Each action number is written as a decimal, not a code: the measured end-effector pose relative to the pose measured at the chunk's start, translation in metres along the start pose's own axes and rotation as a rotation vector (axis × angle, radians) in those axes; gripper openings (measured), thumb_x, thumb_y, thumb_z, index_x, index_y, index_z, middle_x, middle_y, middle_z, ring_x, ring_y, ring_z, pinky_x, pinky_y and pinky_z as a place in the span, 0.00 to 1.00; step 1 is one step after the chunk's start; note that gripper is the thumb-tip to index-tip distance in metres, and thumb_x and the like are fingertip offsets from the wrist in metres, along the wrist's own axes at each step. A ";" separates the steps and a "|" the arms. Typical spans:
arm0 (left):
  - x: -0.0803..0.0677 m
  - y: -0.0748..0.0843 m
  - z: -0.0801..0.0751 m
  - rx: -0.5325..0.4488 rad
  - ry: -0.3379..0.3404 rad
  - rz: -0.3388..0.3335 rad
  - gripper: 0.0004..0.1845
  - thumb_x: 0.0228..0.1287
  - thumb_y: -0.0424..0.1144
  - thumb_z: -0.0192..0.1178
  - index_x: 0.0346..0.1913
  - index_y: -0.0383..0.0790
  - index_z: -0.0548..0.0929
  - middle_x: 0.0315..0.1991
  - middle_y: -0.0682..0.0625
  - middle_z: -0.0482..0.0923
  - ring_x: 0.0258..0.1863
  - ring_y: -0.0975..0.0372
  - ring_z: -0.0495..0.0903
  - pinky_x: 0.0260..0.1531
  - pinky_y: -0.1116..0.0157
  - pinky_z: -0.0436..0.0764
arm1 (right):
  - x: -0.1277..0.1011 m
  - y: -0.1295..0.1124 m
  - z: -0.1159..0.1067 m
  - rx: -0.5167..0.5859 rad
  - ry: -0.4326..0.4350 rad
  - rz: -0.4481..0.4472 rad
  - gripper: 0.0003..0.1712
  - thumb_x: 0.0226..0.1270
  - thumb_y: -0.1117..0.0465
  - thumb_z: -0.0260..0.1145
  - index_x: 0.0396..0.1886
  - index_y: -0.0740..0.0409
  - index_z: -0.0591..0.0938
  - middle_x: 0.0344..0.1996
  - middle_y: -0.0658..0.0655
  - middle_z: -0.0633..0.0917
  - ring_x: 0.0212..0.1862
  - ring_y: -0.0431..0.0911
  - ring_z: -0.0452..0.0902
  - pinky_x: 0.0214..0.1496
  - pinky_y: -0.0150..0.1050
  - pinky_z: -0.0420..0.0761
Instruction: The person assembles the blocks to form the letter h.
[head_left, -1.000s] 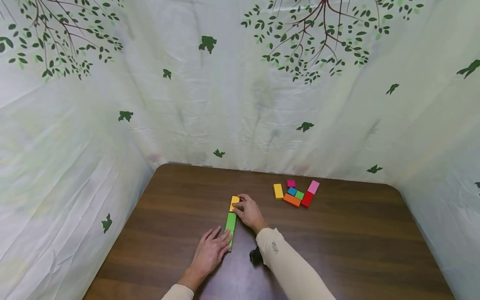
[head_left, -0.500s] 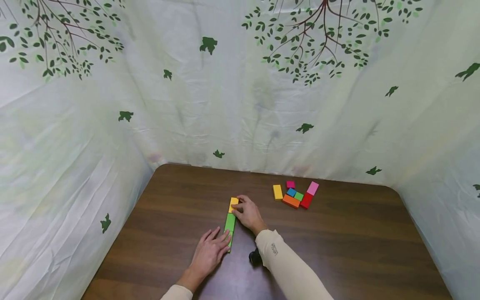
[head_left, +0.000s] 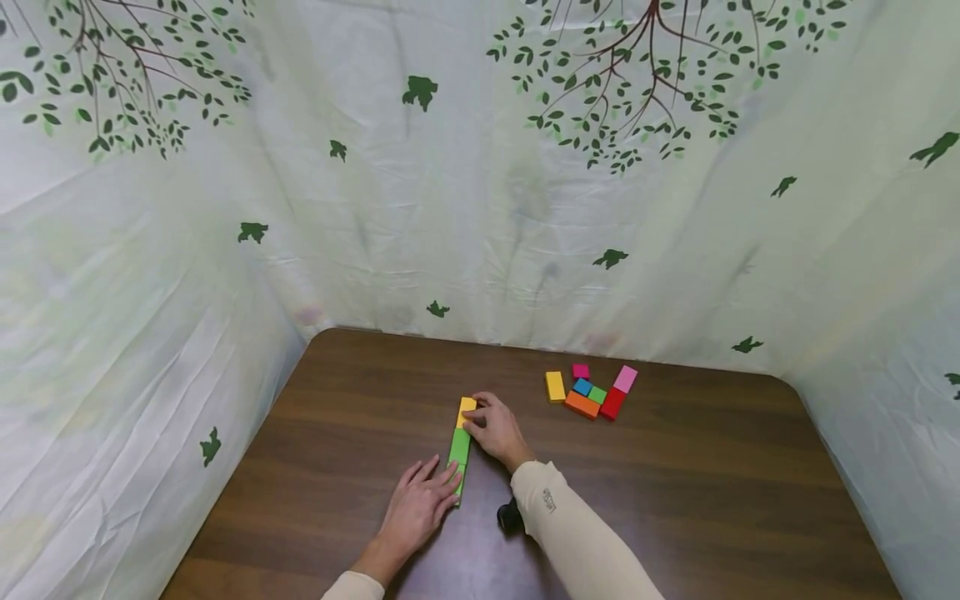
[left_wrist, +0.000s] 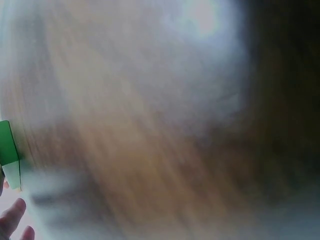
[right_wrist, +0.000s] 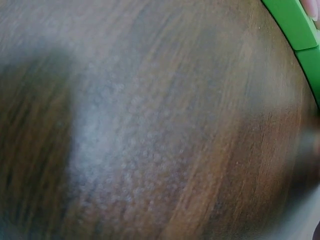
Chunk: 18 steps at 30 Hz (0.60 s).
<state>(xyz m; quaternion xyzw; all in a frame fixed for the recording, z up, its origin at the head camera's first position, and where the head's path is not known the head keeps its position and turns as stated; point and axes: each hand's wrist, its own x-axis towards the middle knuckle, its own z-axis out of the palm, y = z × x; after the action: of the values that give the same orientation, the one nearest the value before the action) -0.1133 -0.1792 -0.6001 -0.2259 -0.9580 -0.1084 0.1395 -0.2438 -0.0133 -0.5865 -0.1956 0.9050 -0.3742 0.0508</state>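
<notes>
Two green blocks and a yellow block point(head_left: 467, 407) lie end to end in a row on the brown table. My right hand point(head_left: 498, 429) pinches the yellow block from its right side at the far end of the row. Beside the near green block point(head_left: 460, 485), my left hand point(head_left: 420, 504) rests with its fingers extended, their tips on it and partly covering it. The middle green block point(head_left: 459, 446) shows between the hands. In the left wrist view, a green block point(left_wrist: 7, 142) sits at the left edge. The right wrist view catches a green block point(right_wrist: 292, 22) at upper right.
To the right lies a loose group: a yellow block point(head_left: 555, 387), a magenta one point(head_left: 581, 371), a blue one point(head_left: 582, 387), a green one point(head_left: 597, 395), an orange one point(head_left: 582, 405), a red one point(head_left: 612, 404) and a pink one point(head_left: 626, 379). A printed curtain point(head_left: 480, 208) hangs behind the table.
Both hands hold nearly the same places on the row. The whole scene shifts very slightly in the head view; no block visibly changes its place.
</notes>
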 end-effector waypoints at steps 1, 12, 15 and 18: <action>0.000 0.000 0.000 0.002 0.001 0.001 0.18 0.60 0.47 0.64 0.52 0.47 0.86 0.57 0.54 0.80 0.59 0.49 0.75 0.58 0.48 0.70 | 0.000 0.000 0.000 0.000 0.000 0.000 0.16 0.65 0.56 0.68 0.48 0.58 0.86 0.61 0.55 0.75 0.64 0.51 0.70 0.66 0.48 0.69; 0.000 0.001 -0.002 0.028 -0.002 0.011 0.18 0.60 0.47 0.64 0.52 0.48 0.86 0.57 0.55 0.79 0.60 0.50 0.75 0.58 0.49 0.70 | 0.000 0.001 0.000 0.017 0.002 -0.008 0.16 0.64 0.57 0.69 0.49 0.59 0.86 0.60 0.55 0.75 0.63 0.51 0.70 0.66 0.48 0.69; 0.001 0.002 -0.003 0.032 -0.012 0.008 0.18 0.60 0.47 0.64 0.53 0.48 0.86 0.58 0.55 0.79 0.60 0.50 0.75 0.58 0.49 0.70 | 0.000 0.001 0.001 0.029 0.002 -0.007 0.16 0.64 0.56 0.68 0.49 0.59 0.86 0.61 0.55 0.75 0.64 0.51 0.70 0.66 0.48 0.69; 0.001 0.002 -0.005 0.032 -0.028 0.002 0.18 0.61 0.48 0.63 0.53 0.48 0.85 0.58 0.55 0.79 0.60 0.50 0.75 0.59 0.49 0.70 | -0.001 0.002 0.001 0.034 0.003 -0.006 0.16 0.64 0.56 0.68 0.49 0.59 0.86 0.61 0.55 0.75 0.64 0.51 0.70 0.66 0.49 0.69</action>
<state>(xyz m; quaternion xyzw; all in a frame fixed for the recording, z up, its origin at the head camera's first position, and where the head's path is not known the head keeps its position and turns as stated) -0.1121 -0.1781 -0.5952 -0.2260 -0.9613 -0.0897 0.1295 -0.2436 -0.0123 -0.5892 -0.1969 0.8981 -0.3899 0.0518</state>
